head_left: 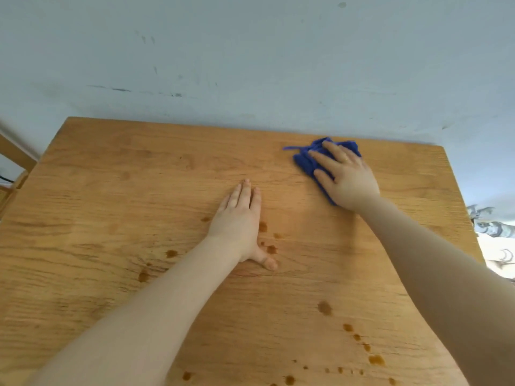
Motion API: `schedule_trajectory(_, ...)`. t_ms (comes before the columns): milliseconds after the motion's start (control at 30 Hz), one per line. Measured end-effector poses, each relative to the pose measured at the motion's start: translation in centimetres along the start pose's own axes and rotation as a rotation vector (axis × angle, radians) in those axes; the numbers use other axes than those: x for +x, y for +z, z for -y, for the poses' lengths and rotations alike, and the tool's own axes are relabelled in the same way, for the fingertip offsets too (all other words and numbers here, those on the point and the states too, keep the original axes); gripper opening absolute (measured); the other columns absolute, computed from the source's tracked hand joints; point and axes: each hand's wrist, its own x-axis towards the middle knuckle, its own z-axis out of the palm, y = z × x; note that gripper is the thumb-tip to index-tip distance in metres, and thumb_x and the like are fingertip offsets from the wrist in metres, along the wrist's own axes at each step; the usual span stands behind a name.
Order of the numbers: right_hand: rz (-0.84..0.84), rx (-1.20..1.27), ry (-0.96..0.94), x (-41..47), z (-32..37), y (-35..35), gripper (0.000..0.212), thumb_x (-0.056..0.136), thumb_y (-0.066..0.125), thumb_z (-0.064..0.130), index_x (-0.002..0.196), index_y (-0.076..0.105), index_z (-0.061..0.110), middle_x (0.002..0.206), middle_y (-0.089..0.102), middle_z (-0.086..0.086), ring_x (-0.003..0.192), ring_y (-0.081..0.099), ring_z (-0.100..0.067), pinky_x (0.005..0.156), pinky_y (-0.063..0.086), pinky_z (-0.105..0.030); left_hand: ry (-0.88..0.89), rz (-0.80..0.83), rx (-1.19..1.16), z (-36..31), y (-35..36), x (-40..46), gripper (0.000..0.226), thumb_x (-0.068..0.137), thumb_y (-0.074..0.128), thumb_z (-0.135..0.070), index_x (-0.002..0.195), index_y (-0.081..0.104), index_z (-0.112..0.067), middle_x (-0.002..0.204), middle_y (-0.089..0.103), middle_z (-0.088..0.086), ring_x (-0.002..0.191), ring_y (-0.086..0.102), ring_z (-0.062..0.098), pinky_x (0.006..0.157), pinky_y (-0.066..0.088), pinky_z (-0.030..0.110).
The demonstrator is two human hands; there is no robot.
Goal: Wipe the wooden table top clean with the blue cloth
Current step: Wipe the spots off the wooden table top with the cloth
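Observation:
The wooden table top [117,207] fills most of the view. A crumpled blue cloth [305,160] lies near its far right corner. My right hand [347,176] presses flat on the cloth, fingers spread over it. Flat on the bare wood at the table's middle rests my left hand [241,218], fingers together and holding nothing. Brown liquid spots [324,307] dot the wood beside my left hand and along the near right part of the table.
A pale blue wall [250,57] with dark scuff marks rises right behind the table's far edge. Part of a wooden frame [15,160] shows at the left. Patterned fabric [496,238] lies past the table's right edge.

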Motion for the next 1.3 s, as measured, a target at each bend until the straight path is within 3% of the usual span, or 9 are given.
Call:
schedule_trajectory(167, 0.079, -0.040, 0.129, 2.5, -1.1, 0.2, 0.046, 0.096, 0.033, 0.045, 0.141, 0.032, 0.036, 0.155, 0.021, 0.000, 0.141, 0.017, -0.026, 0.113, 0.019, -0.041, -0.025, 0.020, 0.025, -0.3, -0.2, -0.2, 0.149, 0.045, 0.073, -0.071, 0.144, -0.020, -0.009, 0.151, -0.028, 0.012, 0.142, -0.019, 0.023, 0.115, -0.007, 0.036)
schedule_trajectory(333, 0.107, 0.007, -0.128, -5.7, -0.7, -1.0, 0.057, 0.087, 0.021, 0.056, 0.137, 0.040, 0.037, 0.151, 0.032, 0.000, 0.138, 0.028, -0.030, 0.109, 0.025, -0.043, -0.070, 0.047, 0.022, -1.0, -0.9, -0.9, 0.148, 0.046, 0.075, -0.068, 0.145, -0.020, -0.011, 0.152, -0.028, 0.009, 0.143, -0.019, 0.020, 0.115, -0.005, 0.034)
schedule_trajectory(433, 0.125, 0.023, -0.292, -6.3, -2.3, -1.4, 0.051, 0.088, 0.028, 0.052, 0.133, 0.046, 0.036, 0.146, 0.039, -0.001, 0.133, 0.038, -0.033, 0.106, 0.031, -0.047, -0.114, 0.063, 0.041, -1.3, -1.2, -1.2, 0.147, 0.048, 0.073, -0.070, 0.144, -0.024, -0.012, 0.151, -0.031, 0.009, 0.142, -0.021, 0.021, 0.115, -0.007, 0.035)
schedule_trajectory(567, 0.019, 0.041, -0.153, -1.0, -5.1, -1.2, 0.049, 0.089, 0.034, 0.051, 0.133, 0.046, 0.035, 0.148, 0.037, -0.002, 0.134, 0.035, -0.030, 0.108, 0.029, -0.045, -0.163, 0.060, 0.077, -2.6, -1.1, -1.6, 0.141, 0.057, 0.072, -0.064, 0.142, -0.028, -0.013, 0.148, -0.035, 0.010, 0.141, -0.025, 0.023, 0.115, -0.009, 0.037)
schedule_trajectory(700, 0.071, 0.013, -0.016, 1.0, -6.2, -1.1, 0.045, 0.094, 0.038, 0.045, 0.138, 0.037, 0.036, 0.153, 0.025, 0.001, 0.140, 0.022, -0.026, 0.111, 0.020, -0.040, -0.095, 0.066, 0.034, -4.7, -1.0, -2.1, 0.122, 0.072, 0.067, -0.057, 0.143, -0.023, -0.016, 0.150, -0.033, 0.007, 0.141, -0.024, 0.020, 0.115, -0.008, 0.035)
schedule_trajectory(800, 0.025, 0.047, -0.126, -3.3, -6.2, -1.5, 0.052, 0.087, 0.030, 0.052, 0.133, 0.047, 0.033, 0.148, 0.038, -0.004, 0.134, 0.034, -0.032, 0.108, 0.029, -0.043, -0.037, 0.036, -0.073, -7.2, -1.6, -1.7, 0.111, 0.077, 0.060, -0.059, 0.146, -0.015, -0.016, 0.154, -0.025, 0.004, 0.143, -0.019, 0.018, 0.115, -0.004, 0.032)
schedule_trajectory(967, 0.129, 0.057, -0.398, -8.7, -9.8, -3.0, 0.047, 0.090, 0.031, 0.049, 0.132, 0.048, 0.035, 0.147, 0.039, 0.000, 0.132, 0.039, -0.030, 0.105, 0.034, -0.044, 0.045, -0.082, -0.114, -12.1, -1.6, 0.4, 0.105, 0.078, 0.058, -0.059, 0.148, -0.004, -0.013, 0.156, -0.017, 0.006, 0.145, -0.010, 0.018, 0.116, 0.001, 0.033)
schedule_trajectory(1167, -0.009, 0.074, -0.062, -2.2, -14.0, -2.9, 0.043, 0.091, 0.042, 0.046, 0.133, 0.047, 0.035, 0.149, 0.035, 0.001, 0.135, 0.032, -0.027, 0.107, 0.031, -0.043, 0.102, -0.070, -0.038, -16.0, 0.9, 2.0, 0.117, 0.064, 0.057, -0.075, 0.149, -0.004, -0.022, 0.156, -0.018, 0.004, 0.145, -0.010, 0.018, 0.117, -0.003, 0.033)
schedule_trajectory(1300, -0.014, 0.073, -0.079, -4.7, -13.8, -3.2, 0.046, 0.090, 0.039, 0.048, 0.132, 0.049, 0.032, 0.147, 0.038, -0.002, 0.134, 0.034, -0.029, 0.106, 0.033, -0.045, 0.052, -0.078, -0.022, -16.9, 1.4, 1.7, 0.124, 0.060, 0.065, -0.071, 0.148, -0.006, -0.021, 0.156, -0.019, 0.007, 0.145, -0.010, 0.021, 0.116, -0.003, 0.034)
